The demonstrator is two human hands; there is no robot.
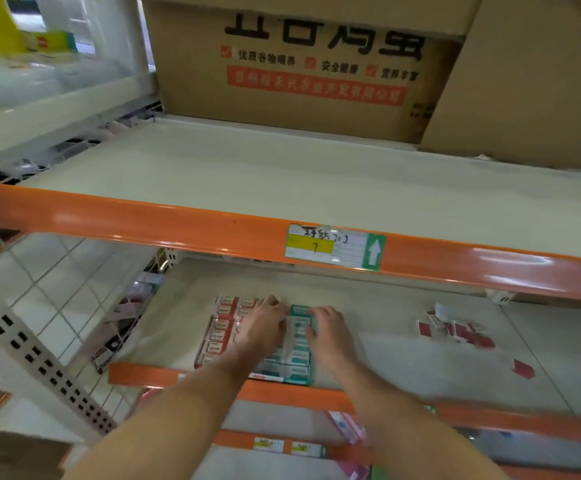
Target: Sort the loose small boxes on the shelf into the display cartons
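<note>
On the lower shelf [403, 358] stand two display cartons side by side. One holds rows of red and white small boxes [219, 332]. The other holds teal small boxes [297, 355]. My left hand [264, 323] lies flat across the seam between the two cartons. My right hand [327, 329] rests with spread fingers on the right edge of the teal carton. Whether either hand pinches a box is hidden. A heap of loose red and white small boxes [455, 329] lies farther right on the same shelf, with one single red box [523, 368] nearer the front.
The orange rail [212, 230] of the upper shelf carries a price tag [334, 247] and overhangs the work area. Large cardboard cartons [299, 64] stand at the back of that shelf. A wire divider [119, 327] bounds the lower shelf on the left. More packs sit on the shelf below [346, 427].
</note>
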